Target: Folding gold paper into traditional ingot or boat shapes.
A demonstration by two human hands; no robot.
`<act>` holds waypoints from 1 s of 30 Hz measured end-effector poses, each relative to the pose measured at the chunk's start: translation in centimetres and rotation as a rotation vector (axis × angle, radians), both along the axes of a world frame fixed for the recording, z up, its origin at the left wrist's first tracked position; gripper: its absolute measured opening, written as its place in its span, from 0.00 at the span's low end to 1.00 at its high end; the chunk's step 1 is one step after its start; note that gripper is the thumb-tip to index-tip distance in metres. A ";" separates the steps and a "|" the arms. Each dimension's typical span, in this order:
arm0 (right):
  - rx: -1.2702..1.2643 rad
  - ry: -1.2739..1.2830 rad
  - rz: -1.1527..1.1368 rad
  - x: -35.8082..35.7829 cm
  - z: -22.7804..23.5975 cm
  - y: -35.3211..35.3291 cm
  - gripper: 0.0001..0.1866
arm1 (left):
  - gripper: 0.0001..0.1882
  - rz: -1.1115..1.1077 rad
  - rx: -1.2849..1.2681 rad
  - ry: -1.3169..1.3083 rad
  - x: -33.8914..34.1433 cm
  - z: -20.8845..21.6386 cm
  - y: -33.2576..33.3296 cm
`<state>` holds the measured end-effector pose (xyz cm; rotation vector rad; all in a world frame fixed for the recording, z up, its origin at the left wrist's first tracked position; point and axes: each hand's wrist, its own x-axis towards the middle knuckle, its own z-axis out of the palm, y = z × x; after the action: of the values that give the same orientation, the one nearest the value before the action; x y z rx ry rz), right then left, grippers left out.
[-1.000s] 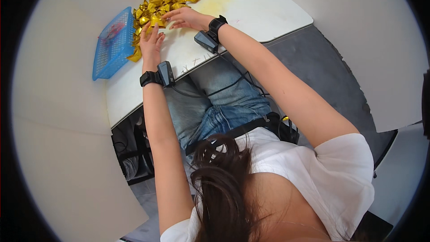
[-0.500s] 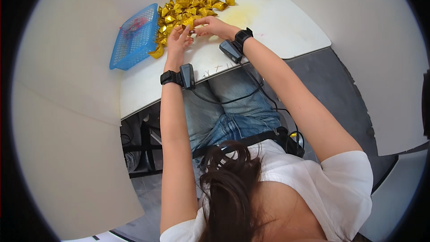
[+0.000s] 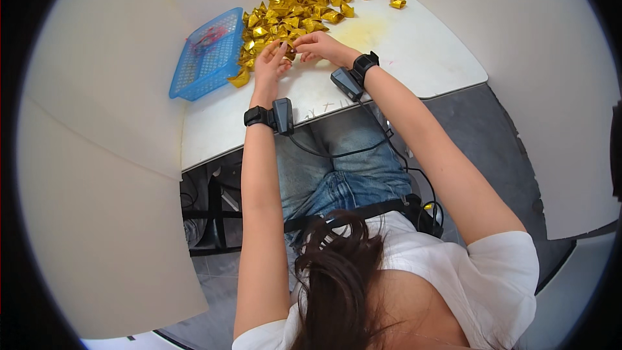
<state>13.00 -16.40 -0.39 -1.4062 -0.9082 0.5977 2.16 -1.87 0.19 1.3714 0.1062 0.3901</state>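
Note:
Many shiny gold folded-paper ingots (image 3: 295, 11) lie heaped and lined up along the far side of the white table. At the near edge of that heap, my left hand (image 3: 269, 66) pinches a small gold folded-paper ingot (image 3: 289, 54) between thumb and fingers. From the other side, my right hand (image 3: 324, 49) has its bent fingertips closed on the same piece. Much of the piece is hidden by my fingers, so its exact shape cannot be made out.
A blue plastic basket (image 3: 184, 84) stands left of the heap, with some reddish material (image 3: 210, 37) inside. White panels (image 3: 97, 155) rise around the white table (image 3: 414, 58). Black cables (image 3: 337, 155) run from the devices strapped to my wrists across my lap.
The whole scene has shifted slightly right and down in the picture. Both hands stay together at the gold piece, with only small finger movements.

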 end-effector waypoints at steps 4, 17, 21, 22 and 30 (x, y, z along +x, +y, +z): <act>0.025 0.049 0.012 0.1 0.1 0.0 0.14 | 0.21 -0.035 -0.061 0.008 0.1 0.1 0.3; 0.084 0.244 -0.039 -0.3 -0.1 0.1 0.15 | 0.16 -0.047 -0.149 -0.041 -0.2 -0.1 0.6; 0.056 0.191 -0.041 0.2 -0.4 0.2 0.15 | 0.15 -0.019 -0.142 -0.064 -0.3 -0.1 0.4; 0.056 0.193 -0.040 0.4 -0.5 0.2 0.15 | 0.15 -0.018 -0.141 -0.062 -0.4 0.0 0.2; 0.030 0.200 0.058 0.6 -0.3 0.2 0.11 | 0.15 0.115 -0.022 -0.084 -0.1 -0.3 0.0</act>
<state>13.64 -16.18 -0.72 -1.2715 -0.7973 0.7514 2.04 -1.85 -0.12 1.3292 0.1202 0.5410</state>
